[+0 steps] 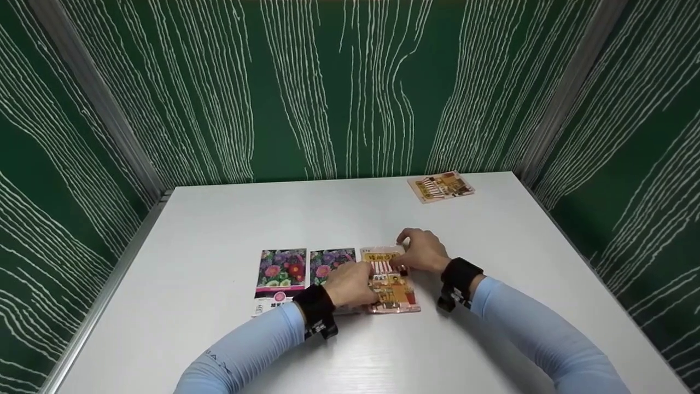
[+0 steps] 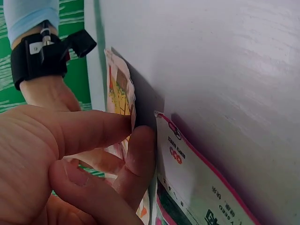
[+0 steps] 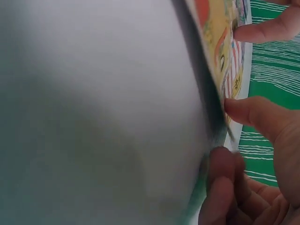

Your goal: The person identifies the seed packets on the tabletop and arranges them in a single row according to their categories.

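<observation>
In the head view an orange seed packet [image 1: 391, 290] with red and white stripes lies at the right end of a row on the white table. My left hand [image 1: 350, 284] is at its lower left side; the left wrist view shows thumb and a finger pinching the packet's edge. At the upper right corner, my right hand [image 1: 424, 250] has its thumb on the packet's printed face, other fingers curled past the edge, seen in the right wrist view. One flower seed packet [image 1: 331, 260] lies partly hidden under my left hand. Left of it is another flower packet [image 1: 280, 271].
Another orange packet [image 1: 441, 187] lies askew near the back right edge of the white table [image 1: 246, 219]. Green panels [image 1: 372, 98] with pale wavy lines enclose the back and both sides, joined by grey metal posts [image 1: 569, 87].
</observation>
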`<state>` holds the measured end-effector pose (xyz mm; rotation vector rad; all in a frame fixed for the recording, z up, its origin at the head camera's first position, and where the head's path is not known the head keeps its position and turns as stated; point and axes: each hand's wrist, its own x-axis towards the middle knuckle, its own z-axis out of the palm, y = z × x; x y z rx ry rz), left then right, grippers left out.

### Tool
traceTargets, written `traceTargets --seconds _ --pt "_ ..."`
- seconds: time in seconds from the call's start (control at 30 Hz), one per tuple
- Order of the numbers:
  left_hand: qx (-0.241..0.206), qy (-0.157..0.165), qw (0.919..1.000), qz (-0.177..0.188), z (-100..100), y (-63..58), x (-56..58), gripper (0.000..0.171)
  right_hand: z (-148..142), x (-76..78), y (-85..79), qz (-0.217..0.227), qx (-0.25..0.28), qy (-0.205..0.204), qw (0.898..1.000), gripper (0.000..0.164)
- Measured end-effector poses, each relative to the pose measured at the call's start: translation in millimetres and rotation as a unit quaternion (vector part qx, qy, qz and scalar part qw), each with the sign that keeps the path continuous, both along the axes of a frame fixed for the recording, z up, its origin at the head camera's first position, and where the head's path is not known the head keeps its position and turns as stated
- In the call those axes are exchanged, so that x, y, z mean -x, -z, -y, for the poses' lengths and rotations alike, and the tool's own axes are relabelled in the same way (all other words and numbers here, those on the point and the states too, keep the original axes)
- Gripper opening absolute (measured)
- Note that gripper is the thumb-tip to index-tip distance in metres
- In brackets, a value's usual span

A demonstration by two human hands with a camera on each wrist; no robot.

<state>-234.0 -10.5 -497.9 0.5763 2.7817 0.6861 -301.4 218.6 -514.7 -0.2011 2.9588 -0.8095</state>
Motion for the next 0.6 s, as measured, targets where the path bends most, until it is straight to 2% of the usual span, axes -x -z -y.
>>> traceTargets --seconds 0.23,0.4,0.6 --pt "-0.001 0.015 0.9997 -0.02 0 0.0 1.4 0.032 4 -0.9 0.9 -0.013 -0.004 -0.006 1.0 0.047" --pt "-0.002 0.022 0.9996 -0.02 1 1.5 3.0 0.033 8 -3.1 -1.0 -0.014 0.003 -0.014 1.0 0.034" --pt "-0.029 0.025 0.9991 -0.016 4 4.2 3.6 0.034 12 -4.9 -1.8 -0.017 0.013 -0.035 0.999 0.019"
